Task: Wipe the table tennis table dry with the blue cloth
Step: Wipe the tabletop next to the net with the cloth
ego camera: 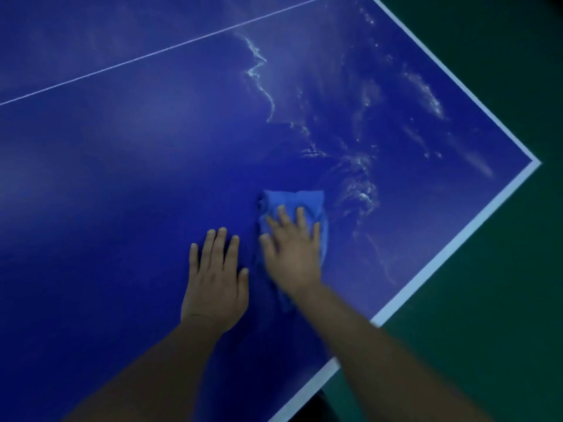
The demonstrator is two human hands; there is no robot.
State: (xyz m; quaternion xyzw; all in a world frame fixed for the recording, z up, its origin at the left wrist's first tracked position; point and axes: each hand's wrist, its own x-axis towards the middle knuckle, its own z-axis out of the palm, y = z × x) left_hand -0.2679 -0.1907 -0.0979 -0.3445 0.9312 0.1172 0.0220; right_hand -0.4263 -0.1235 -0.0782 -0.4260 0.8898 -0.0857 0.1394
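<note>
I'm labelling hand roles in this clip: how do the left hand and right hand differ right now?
The right hand presses flat on the cloth; the left hand rests on the bare table. The right hand looks blurred; the left hand is sharp. The right hand lies nearer the water streaks than the left hand. Both are palm down with straight fingers.

Floor (493, 284): dark green, smooth, uniform in colour, seen along the right and lower right. Lighting dim. Black shape (307, 406) at bottom edge, unidentifiable.
</note>
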